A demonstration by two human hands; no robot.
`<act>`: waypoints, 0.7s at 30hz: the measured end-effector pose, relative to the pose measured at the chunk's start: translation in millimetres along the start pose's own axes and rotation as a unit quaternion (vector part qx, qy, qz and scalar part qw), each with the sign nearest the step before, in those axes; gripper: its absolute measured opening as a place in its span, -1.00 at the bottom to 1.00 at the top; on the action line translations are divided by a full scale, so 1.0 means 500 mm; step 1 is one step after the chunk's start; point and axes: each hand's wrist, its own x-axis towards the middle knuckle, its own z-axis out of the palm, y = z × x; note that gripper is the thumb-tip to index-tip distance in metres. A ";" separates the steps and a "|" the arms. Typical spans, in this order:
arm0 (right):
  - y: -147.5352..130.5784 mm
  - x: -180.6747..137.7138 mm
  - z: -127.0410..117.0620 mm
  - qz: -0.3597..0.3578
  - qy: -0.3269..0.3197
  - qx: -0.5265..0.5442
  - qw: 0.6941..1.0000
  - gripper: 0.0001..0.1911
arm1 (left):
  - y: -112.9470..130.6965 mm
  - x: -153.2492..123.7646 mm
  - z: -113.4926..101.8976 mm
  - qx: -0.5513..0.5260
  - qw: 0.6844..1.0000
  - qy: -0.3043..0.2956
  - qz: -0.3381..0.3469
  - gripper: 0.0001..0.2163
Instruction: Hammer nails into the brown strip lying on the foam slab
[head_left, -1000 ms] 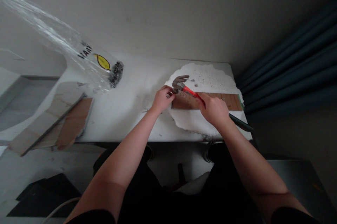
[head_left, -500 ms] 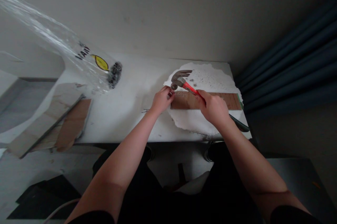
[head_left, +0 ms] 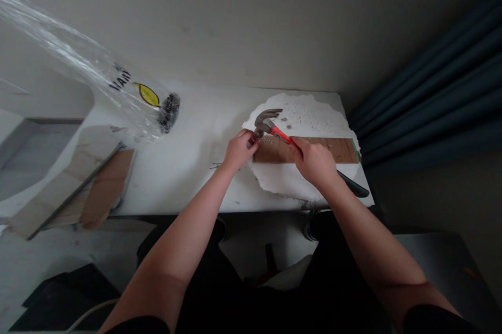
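Note:
My right hand [head_left: 315, 161] is wrapped round the red shaft of a claw hammer [head_left: 270, 126]. Its steel head hovers just above the left end of a brown wooden strip [head_left: 341, 150]. That strip lies on a ragged white foam sheet [head_left: 314, 109] on the white table [head_left: 188, 161]. My left hand [head_left: 240, 149] is pinched at the strip's left end, right under the hammer head. What the fingertips pinch is too small to make out. The hammer's black grip sticks out behind my right wrist.
A clear plastic bag [head_left: 117, 88] with a yellow logo hangs over the table's left part. Wooden boards [head_left: 78, 182] lie at the left edge. A wall stands behind the table and dark blue curtains [head_left: 431, 93] hang at the right. Dark scraps lie on the floor.
The hammer head rose a little half a second ago and has come back down towards the strip's left end. Both hands stay where they were.

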 end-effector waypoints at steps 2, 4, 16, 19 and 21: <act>0.003 0.000 0.003 0.003 0.016 0.001 1.000 -0.49 | 0.000 -0.001 -0.001 -0.019 1.000 0.003 0.002 -0.96; 0.006 0.000 0.007 0.006 0.020 -0.001 1.000 -0.50 | 0.000 -0.002 -0.001 -0.033 0.999 0.003 -0.001 -0.96; 0.001 -0.002 0.010 0.006 -0.004 -0.006 1.000 -0.51 | -0.002 0.001 0.011 0.017 1.000 0.004 -0.010 -0.99; 0.000 -0.003 0.010 0.005 0.004 -0.007 1.000 -0.50 | -0.002 0.000 0.011 0.017 1.000 0.004 -0.011 -0.96; -0.001 -0.003 0.012 0.006 0.006 -0.010 1.000 -0.50 | 0.000 0.000 0.010 0.023 1.000 -0.003 -0.014 -0.96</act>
